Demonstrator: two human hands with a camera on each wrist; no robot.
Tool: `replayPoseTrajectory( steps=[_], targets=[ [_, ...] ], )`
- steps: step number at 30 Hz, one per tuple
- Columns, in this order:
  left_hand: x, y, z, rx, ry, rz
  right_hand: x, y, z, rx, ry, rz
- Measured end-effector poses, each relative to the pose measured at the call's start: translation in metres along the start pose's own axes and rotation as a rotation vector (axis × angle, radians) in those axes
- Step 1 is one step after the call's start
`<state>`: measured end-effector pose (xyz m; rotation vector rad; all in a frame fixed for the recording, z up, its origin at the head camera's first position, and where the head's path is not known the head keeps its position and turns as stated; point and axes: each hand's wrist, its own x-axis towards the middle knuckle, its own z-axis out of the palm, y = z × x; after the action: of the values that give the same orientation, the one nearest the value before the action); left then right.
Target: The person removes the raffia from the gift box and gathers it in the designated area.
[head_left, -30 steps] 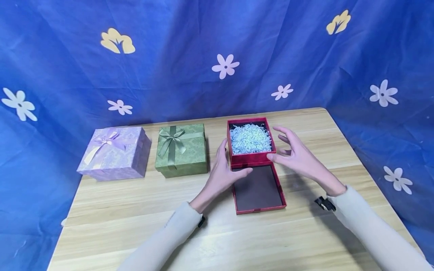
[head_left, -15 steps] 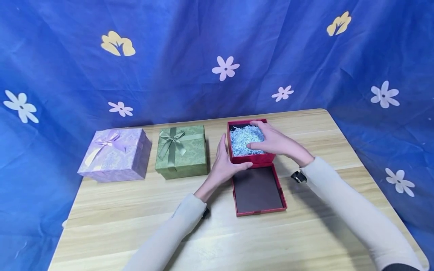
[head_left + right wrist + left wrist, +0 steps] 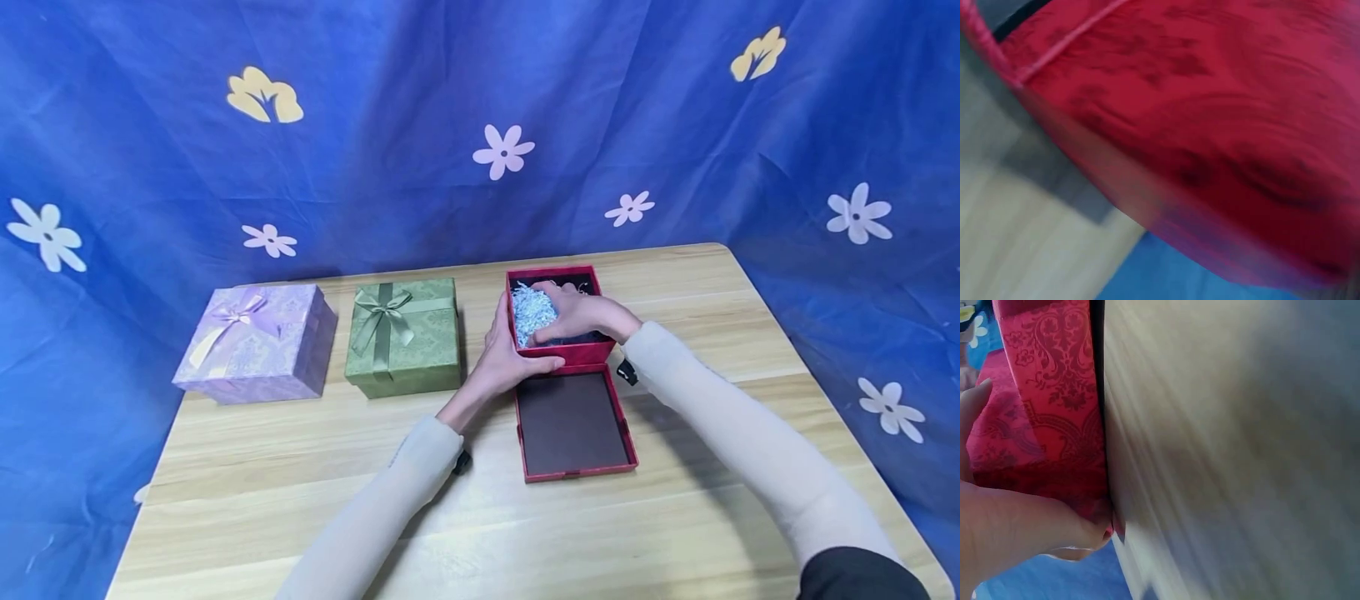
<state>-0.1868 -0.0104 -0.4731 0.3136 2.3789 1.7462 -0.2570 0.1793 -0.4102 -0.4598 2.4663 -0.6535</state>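
Observation:
A red gift box (image 3: 577,357) stands uncovered at the back right, with pale blue shredded paper (image 3: 531,315) bunched at its left side. My left hand (image 3: 501,354) holds the box at its near left corner, thumb along the front wall and fingers along the left wall. In the left wrist view, that hand bears on the red patterned wall (image 3: 1060,394). My right hand (image 3: 577,312) reaches into the box over the right wall, thumb and fingers bent around the shredded paper; some fingertips are hidden in it. Red patterned cardboard (image 3: 1210,112) fills the blurred right wrist view.
The red box lid (image 3: 573,425) lies inside up, against the near side of the box. A green gift box (image 3: 403,337) with a bow and a lilac gift box (image 3: 258,342) with a bow stand to the left on the wooden table (image 3: 315,483). A blue curtain (image 3: 412,167) hangs behind.
My right hand has moved left from beside the red box into it. The shredded paper has shifted left, baring the dark inside at the right. My left hand has stayed at the corner.

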Motion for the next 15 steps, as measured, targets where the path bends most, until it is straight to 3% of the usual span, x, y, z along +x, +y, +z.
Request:
replayPoseTrajectory(
  steps=[4, 8, 12, 15],
  targets=[
    [0.008, -0.012, 0.004, 0.01, 0.006, 0.007, 0.006, 0.006, 0.004, -0.011, -0.015, -0.051],
    [0.014, -0.024, 0.007, 0.006, 0.014, 0.028, 0.011, 0.01, 0.006, 0.077, -0.038, -0.172],
    [0.011, -0.015, 0.006, -0.026, 0.009, 0.026, 0.018, 0.016, 0.008, 0.13, -0.056, -0.267],
    [0.011, -0.01, 0.005, -0.006, 0.007, 0.009, 0.023, 0.019, 0.011, 0.124, -0.053, -0.284]
  ],
)
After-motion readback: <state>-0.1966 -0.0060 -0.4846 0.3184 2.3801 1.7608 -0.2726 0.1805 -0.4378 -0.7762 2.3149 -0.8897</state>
